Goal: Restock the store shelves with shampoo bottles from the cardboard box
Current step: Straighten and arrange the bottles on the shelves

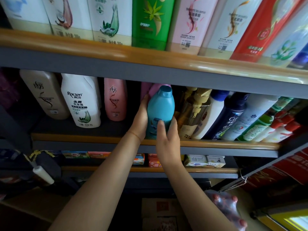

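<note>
On the middle shelf (83,137), at the far left, a beige bottle (44,95) leans beside a white Raclen bottle (81,100), and just right of that stands a pink bottle (115,100). Next comes the left hand (141,120), its palm laid against the left side of a teal shampoo bottle (160,112) with the fingers reaching up and round behind it, so it grasps the bottle. The teal shampoo bottle stands upright at the front edge of the middle shelf, its cap just under the shelf above, with a purple bottle (155,90) directly behind it. The right hand (166,139) holds the same bottle from the near right side, thumb pressed on the front label and fingers curled round the right flank. Right of it a golden pump bottle (191,112) stands close, nearly touching the right hand's fingers, then a white bottle with a blue cap (211,114), a dark blue bottle (231,117) and further leaning bottles running to the right end. Above, the top shelf (150,58) carries a row of tall bottles, among them a green bottle (150,22). Below, a lower shelf (191,170) holds small soap boxes (205,161).
</note>
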Available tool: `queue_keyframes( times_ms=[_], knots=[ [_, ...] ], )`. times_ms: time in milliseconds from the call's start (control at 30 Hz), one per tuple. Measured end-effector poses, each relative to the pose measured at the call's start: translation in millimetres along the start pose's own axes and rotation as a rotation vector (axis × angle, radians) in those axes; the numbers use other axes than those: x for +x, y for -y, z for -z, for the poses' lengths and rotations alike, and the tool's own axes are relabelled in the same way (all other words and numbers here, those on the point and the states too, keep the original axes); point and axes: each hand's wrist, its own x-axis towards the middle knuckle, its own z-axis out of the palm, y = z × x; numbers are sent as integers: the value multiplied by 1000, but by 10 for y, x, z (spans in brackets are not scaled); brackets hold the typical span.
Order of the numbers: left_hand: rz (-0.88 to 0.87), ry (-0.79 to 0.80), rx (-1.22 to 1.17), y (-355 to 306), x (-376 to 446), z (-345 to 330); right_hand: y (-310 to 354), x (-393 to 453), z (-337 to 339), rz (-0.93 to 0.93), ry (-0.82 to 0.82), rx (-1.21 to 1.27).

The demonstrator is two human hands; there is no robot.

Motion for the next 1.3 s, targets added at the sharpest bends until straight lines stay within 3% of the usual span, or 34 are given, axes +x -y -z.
queue_keyframes(
  times_ms=[100,167,600,1300],
  knots=[
    [-14,-21,7,-8,-9,-41,-114,-107,82,147,-97,-319],
    [-27,-35,26,4,-8,-68,-136,-100,150,224,-163,-398],
    [-25,-143,90,2,-7,-94,-169,44,233,282,-170,-385],
    [-12,-94,49,-176,233,-148,-229,114,275,385,-153,-450]
  ],
)
